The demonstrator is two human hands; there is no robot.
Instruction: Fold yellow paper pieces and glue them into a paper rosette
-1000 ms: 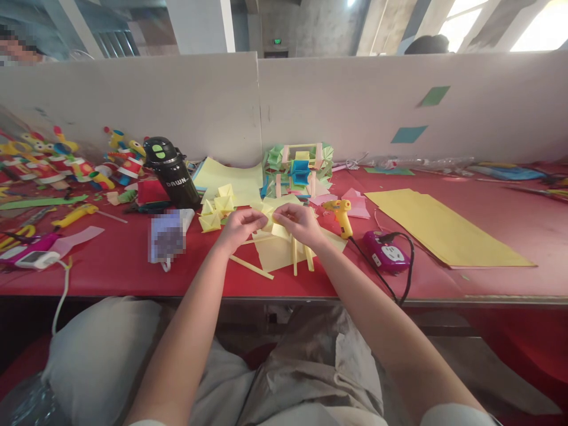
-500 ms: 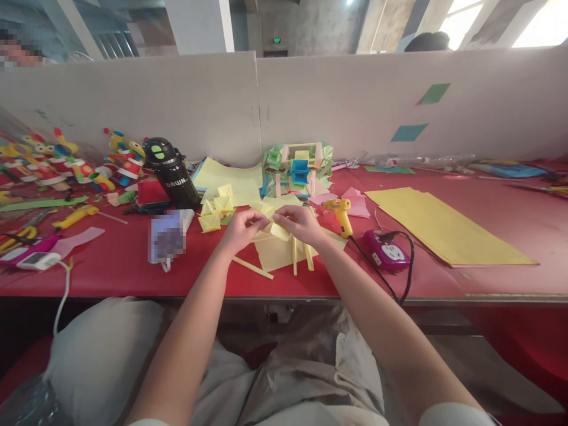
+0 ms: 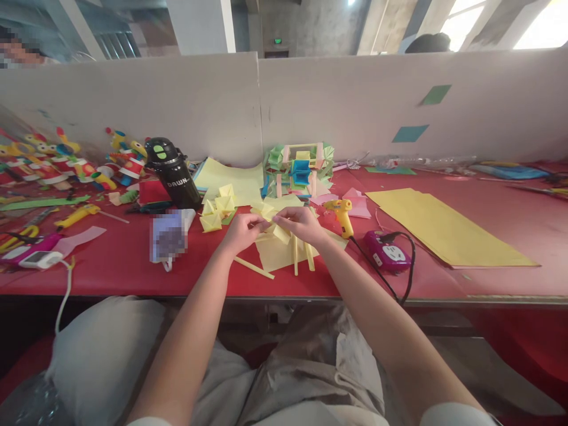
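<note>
My left hand point(image 3: 244, 231) and my right hand point(image 3: 299, 225) meet over the table, both pinching a small piece of folded yellow paper point(image 3: 280, 232) between thumbs and fingers. Beneath them lies a flat yellow sheet point(image 3: 270, 255). Thin rolled paper sticks point(image 3: 296, 257) rest on that sheet, and another yellow stick point(image 3: 255, 268) lies to the left on the red surface. Several folded yellow paper shapes point(image 3: 212, 220) sit just beyond my left hand. Behind my hands stands a green and blue paper model point(image 3: 300, 168) with pale sticks in its frame.
A yellow glue gun point(image 3: 341, 214) and a purple power socket point(image 3: 387, 251) with a black cord are to the right, beside large yellow sheets point(image 3: 448, 228). On the left stand a black bottle point(image 3: 173, 174) and colourful toy figures point(image 3: 66, 160). A white partition point(image 3: 346, 100) runs behind.
My hands stay together on the folded paper, with only very slight finger movement. The whole view has shifted a little; objects on the table have not moved.
</note>
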